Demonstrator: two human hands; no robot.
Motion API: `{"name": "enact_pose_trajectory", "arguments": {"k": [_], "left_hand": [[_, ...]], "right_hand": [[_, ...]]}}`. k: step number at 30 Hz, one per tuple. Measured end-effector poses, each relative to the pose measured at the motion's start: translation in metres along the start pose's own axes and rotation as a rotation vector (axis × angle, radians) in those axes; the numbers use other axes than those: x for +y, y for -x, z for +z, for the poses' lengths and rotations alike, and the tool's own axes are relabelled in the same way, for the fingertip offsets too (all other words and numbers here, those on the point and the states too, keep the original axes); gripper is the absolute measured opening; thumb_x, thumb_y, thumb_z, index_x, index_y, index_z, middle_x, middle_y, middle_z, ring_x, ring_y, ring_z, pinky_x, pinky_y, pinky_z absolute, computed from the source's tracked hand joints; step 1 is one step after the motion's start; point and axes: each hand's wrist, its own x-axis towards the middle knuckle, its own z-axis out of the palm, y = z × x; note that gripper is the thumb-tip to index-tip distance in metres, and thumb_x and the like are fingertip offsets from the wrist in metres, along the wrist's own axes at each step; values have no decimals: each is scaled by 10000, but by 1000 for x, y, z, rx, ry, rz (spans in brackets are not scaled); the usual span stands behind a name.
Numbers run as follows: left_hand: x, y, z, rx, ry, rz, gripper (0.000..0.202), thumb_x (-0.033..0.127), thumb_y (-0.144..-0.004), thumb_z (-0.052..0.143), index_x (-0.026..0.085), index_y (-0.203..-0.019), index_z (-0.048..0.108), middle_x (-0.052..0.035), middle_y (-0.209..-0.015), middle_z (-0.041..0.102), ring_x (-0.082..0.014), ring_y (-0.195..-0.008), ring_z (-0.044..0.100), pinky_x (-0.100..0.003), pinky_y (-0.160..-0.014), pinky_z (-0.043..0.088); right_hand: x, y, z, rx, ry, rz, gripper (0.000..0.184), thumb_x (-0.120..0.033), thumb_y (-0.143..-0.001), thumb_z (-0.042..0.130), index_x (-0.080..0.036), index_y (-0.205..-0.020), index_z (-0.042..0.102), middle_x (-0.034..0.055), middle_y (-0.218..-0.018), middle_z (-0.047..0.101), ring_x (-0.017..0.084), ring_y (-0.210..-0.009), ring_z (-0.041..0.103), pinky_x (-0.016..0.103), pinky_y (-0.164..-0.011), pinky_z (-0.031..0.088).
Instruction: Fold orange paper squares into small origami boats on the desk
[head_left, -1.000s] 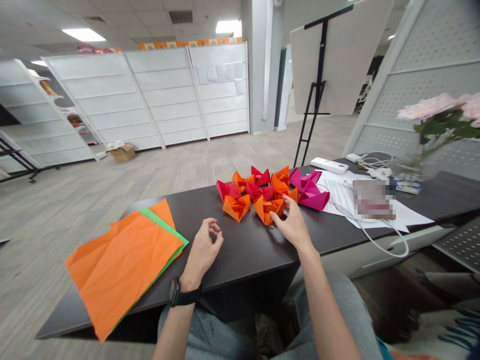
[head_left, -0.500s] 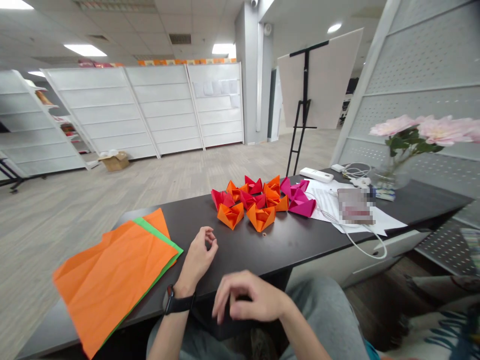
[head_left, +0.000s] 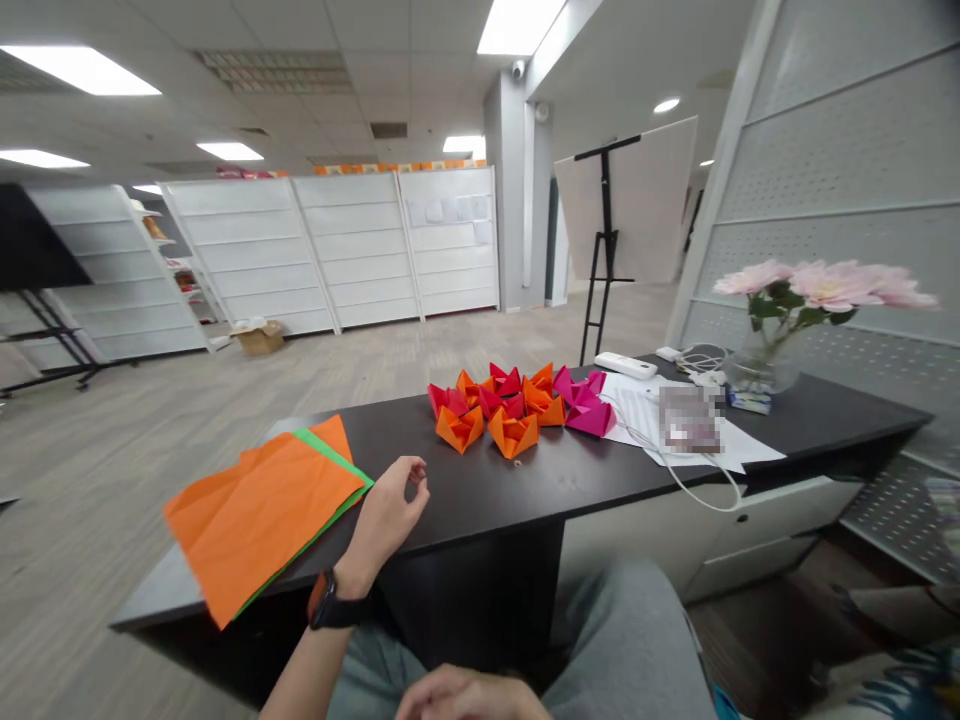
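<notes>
Resting on the dark desk [head_left: 480, 505], my left hand [head_left: 390, 505] has loosely curled fingers, with a gap between thumb and fingers and nothing in it. A black watch is on that wrist. My right hand [head_left: 469, 697] is low over my lap at the bottom edge, partly cut off; its fingers cannot be made out well. Left of my left hand lie orange paper sheets [head_left: 262, 510] with a green sheet [head_left: 330, 453] showing among them. Beyond my hands sit several folded paper boats in a cluster: orange boats [head_left: 514, 433], red boats [head_left: 501, 403] and magenta boats [head_left: 591, 412].
To the right are white papers [head_left: 739, 460], a blurred-out item [head_left: 688, 418], a white cable [head_left: 701, 500] and a white power strip [head_left: 625, 366]. A glass vase [head_left: 761, 362] of pink flowers stands farther right. A drawer unit [head_left: 637, 540] is under the desk.
My right hand has dropped from above the desk's front edge down to my lap. My left hand stays on the desk. The view has tilted upward.
</notes>
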Motion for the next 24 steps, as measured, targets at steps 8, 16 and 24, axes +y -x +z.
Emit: {"name": "enact_pose_trajectory", "arguments": {"k": [8,16,24], "left_hand": [[-69,77,-89,-28,-632,-288,481,409,-911,530,136,-1307,557,-175,-1412,555,-328,-1339,489,-465,-1094,398],[-105,96,-114,-291,-448,-338,516,476,-967,403,147,-1318,590,-115,-1457,529,-271,-1378,465,-416,-1165,337],[-120,92,-164,-401,-279,-433,511,534,-938,384,189,-1195,660,-87,-1301,665,-265,-1221,603,-392,-1076,428]], "right_hand": [[-24,23,17,-94,-193,-163,460,-502,-841,638,-96,-1059,646,136,-877,696,179,-637,713,145,-378,459],[-26,21,18,-115,-198,-191,425,-472,-874,621,-100,-1079,627,138,-905,679,196,-670,725,164,-392,497],[-29,24,16,-108,-194,-205,421,-462,-875,630,-96,-1083,630,148,-907,687,196,-694,724,156,-404,493]]}}
